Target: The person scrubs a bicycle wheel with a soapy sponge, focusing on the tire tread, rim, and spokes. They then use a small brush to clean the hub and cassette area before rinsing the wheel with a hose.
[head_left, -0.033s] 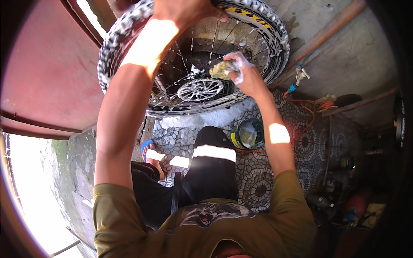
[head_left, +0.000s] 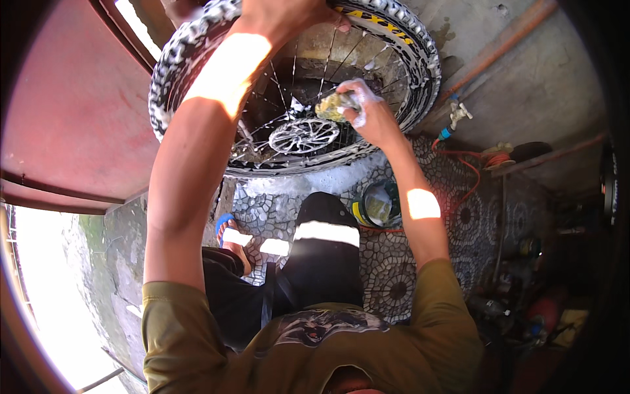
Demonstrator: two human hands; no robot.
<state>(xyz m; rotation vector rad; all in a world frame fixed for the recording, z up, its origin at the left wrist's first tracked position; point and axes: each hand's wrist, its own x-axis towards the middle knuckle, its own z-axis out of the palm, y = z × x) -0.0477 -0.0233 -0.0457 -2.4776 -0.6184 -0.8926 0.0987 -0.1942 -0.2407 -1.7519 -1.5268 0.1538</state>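
A foam-covered bicycle wheel (head_left: 428, 72) with a knobby black tire is tilted in front of me. My left hand (head_left: 285, 12) grips the tire at its far edge, thumb over the sidewall; its other fingers are mostly hidden. Between the spokes and the near rim, my right hand (head_left: 369, 115), white with suds, holds a yellowish sponge (head_left: 333, 106). That sponge is close above the brake disc (head_left: 304, 136) at the hub, and I cannot tell whether it touches the spokes. White foam (head_left: 318, 180) lies on the floor below the wheel.
A dark bucket (head_left: 394, 209) with something pale inside stands right of my knee on the pebble-patterned floor (head_left: 387, 262). On the right wall are a tap (head_left: 459, 115) and an orange hose (head_left: 474, 180). A red panel (head_left: 72, 98) curves along the left. Dark clutter (head_left: 525, 315) fills the lower right.
My right hand and the sponge have shifted slightly left. The wheel has barely moved, and my left hand still grips the tire.
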